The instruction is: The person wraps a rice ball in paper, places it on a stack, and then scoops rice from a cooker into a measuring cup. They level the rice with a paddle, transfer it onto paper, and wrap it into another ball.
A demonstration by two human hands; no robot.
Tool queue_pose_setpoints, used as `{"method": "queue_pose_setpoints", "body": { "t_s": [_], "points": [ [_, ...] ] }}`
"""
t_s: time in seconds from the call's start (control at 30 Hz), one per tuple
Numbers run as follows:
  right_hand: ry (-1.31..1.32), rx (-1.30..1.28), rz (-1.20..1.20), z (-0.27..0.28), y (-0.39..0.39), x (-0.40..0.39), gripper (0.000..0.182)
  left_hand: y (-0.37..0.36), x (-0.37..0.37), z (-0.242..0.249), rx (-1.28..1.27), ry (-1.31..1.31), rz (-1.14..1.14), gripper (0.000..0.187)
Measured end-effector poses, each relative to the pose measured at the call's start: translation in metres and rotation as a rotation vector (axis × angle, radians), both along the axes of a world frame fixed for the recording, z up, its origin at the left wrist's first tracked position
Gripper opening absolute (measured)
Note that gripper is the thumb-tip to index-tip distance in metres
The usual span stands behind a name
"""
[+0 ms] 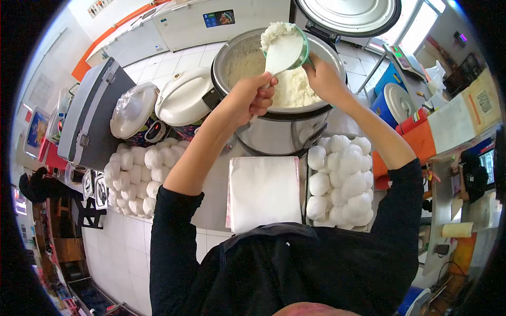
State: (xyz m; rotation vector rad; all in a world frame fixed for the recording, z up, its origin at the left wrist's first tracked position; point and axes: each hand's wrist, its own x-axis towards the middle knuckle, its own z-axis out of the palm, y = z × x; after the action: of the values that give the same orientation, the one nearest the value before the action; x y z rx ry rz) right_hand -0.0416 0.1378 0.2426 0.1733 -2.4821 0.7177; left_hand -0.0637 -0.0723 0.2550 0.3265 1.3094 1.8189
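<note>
Left hand (253,97) fisted round white plastic rice paddle (283,52), pressing rice into small green-rimmed bowl (295,39) gripped by right hand (322,76), both just above big steel rice cooker pot (274,131). Best to keep bowl over pot, pack level. Wrapped white rice balls (340,179) right of pot.

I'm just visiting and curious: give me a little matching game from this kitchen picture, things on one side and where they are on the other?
Things:
1. rice paddle
2. green bowl
3. stack of white sheets
4. wrapped rice balls

Places:
A. in the right hand
B. on the counter, right of the sheets
C. in the left hand
D. in front of the big rice cooker

Pairs: 1-C, 2-A, 3-D, 4-B
</note>
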Motion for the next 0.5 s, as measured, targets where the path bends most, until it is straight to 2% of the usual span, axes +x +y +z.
{"method": "queue_pose_setpoints", "body": {
  "t_s": [0.2,0.3,0.43,0.5],
  "points": [
    [0.011,-0.016,-0.072,0.007,0.000,0.011,0.025,0.020,0.007,0.003,0.177,-0.011,0.040,0.020],
    [-0.077,-0.067,-0.098,0.013,0.007,0.013,0.027,0.027,0.011,0.003,0.250,-0.020,0.079,0.020],
    [-0.248,-0.250,-0.105,0.017,0.022,0.014,0.027,0.029,0.010,0.001,0.406,-0.107,0.065,0.020],
    [-0.391,-0.560,-0.048,0.016,0.033,0.014,0.028,0.028,0.009,0.001,0.473,-0.166,0.041,0.019]
  ]
}}
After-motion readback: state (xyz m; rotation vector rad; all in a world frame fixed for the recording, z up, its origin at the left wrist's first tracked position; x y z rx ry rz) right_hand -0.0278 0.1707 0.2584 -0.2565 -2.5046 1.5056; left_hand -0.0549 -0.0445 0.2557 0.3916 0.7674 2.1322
